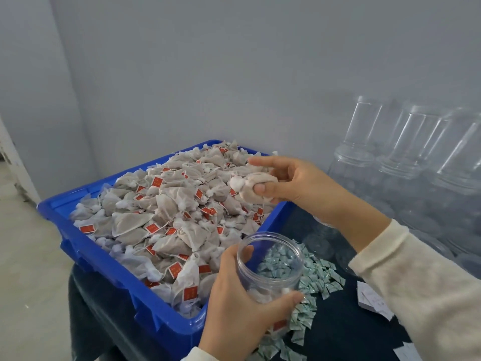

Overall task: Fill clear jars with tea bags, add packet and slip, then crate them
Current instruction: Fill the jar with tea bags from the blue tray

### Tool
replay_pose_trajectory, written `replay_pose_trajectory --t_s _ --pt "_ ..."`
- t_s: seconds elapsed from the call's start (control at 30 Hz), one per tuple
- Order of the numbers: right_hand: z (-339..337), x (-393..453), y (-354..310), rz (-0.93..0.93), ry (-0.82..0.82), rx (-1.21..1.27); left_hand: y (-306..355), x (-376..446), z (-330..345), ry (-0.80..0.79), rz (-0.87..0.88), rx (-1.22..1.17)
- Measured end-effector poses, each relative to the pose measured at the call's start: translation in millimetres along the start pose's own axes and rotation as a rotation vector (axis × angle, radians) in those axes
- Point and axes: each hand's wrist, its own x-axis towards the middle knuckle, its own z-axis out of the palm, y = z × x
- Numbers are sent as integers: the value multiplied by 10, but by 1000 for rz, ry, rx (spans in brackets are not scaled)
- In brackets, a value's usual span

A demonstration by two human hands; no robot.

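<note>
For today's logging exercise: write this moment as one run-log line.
stage: filling | left hand: holds clear jar | right hand: grips tea bag above blue crate | packets: loose on table

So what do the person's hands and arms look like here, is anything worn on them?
Both hands are bare: no gloves, rings or watch show on the left hand or the right hand. The right arm wears a long cream sleeve of soft, slightly fuzzy knit with a folded cuff at the wrist. Only a sliver of pale cuff shows at the left wrist. The nails are short and unpainted.
</note>
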Motion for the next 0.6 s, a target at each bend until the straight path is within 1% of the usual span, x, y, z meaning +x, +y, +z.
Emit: replay_pose_trajectory --t_s 0.07,0.17,0.27,0.37,0.53,0.6 --pt "-24 -160 -86 -30 -59 -15 0 -1 5 -3 -10 -3" --pt "-63 -356 -124 -40 -92 -123 8 -2 6 -7 -20 1" --pt "-74 -519 -126 -9 -124 -296 19 -5 11 -6 -4 -27" --pt "-31 -601 -138 -6 -110 -502 47 -13 27 -26 18 -50" --pt "237 -574 -209 -44 -173 -866 36 -7 49 -11 49 -7" --pt "353 -516 -213 -17 -205 -989 27 4 55 3 43 0"
